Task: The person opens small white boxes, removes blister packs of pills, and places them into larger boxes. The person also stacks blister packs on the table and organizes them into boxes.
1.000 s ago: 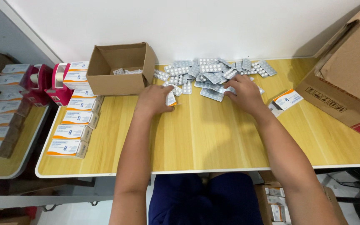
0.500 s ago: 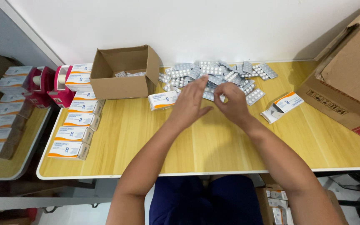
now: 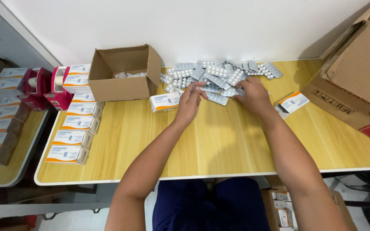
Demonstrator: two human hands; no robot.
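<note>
A pile of silver blister strips (image 3: 219, 73) lies spread at the far middle of the wooden table (image 3: 219, 141). My left hand (image 3: 190, 103) is at the pile's near edge, its fingertips pinched on one blister strip (image 3: 202, 87). My right hand (image 3: 253, 96) rests palm down on strips at the pile's near right side, fingers spread toward the left hand. A small white and orange carton (image 3: 164, 102) lies just left of my left hand, not touched.
An open brown cardboard box (image 3: 123, 72) stands left of the pile. A row of white and orange cartons (image 3: 74, 124) runs down the table's left edge, beside pink tape dispensers (image 3: 43, 87). One flat carton (image 3: 293, 102) and a large cardboard box (image 3: 356, 72) are on the right.
My left hand moved right, from the pile's left end to its middle, uncovering the small white and orange carton. My right hand drew in toward it, staying on the strips.
</note>
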